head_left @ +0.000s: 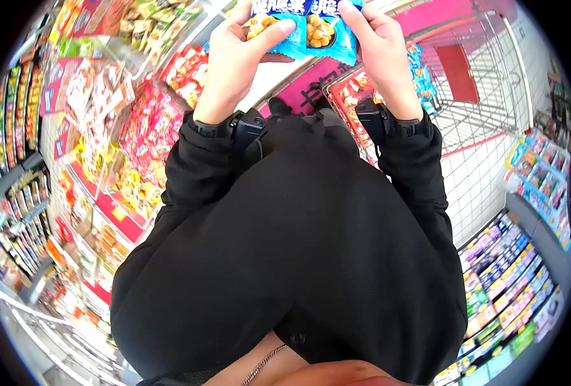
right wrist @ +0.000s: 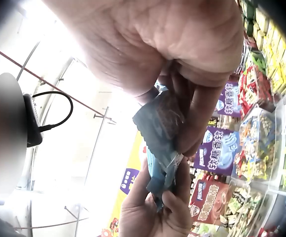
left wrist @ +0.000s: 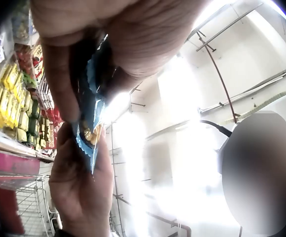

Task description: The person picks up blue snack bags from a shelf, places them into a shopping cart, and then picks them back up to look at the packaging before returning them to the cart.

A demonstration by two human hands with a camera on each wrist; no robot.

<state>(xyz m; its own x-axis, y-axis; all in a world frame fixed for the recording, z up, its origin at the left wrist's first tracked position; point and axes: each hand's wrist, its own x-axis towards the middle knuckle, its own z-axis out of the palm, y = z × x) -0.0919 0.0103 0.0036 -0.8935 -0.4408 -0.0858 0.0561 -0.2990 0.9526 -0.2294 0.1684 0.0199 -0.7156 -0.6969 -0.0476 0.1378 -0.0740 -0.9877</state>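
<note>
The left hand (head_left: 234, 64) and right hand (head_left: 388, 58) each grip the two blue, glossy plastic snack packets (head_left: 324, 32) held up between them at the top edge of the head view, thumbs on the printed fronts. Only the head view shows those fronts, with pictures of golden, nugget-like pieces; the wrist views show the packets edge-on, crinkled and overlapping, though whether they are joined is hard to tell. White Chinese characters cross their upper part, seemingly including 脆. In the right wrist view, purple cardboard signs (right wrist: 215, 150) read 软糖香软, near a brown-red sign (right wrist: 208, 200) too blurred to read fully. Clear bins of wrapped sweets (head_left: 99, 90) lie left of the person; a wire shopping cart (head_left: 485, 109) with a red panel (head_left: 457, 74) stands to the right. Both palms hide part of the packets in the wrist views.
</note>
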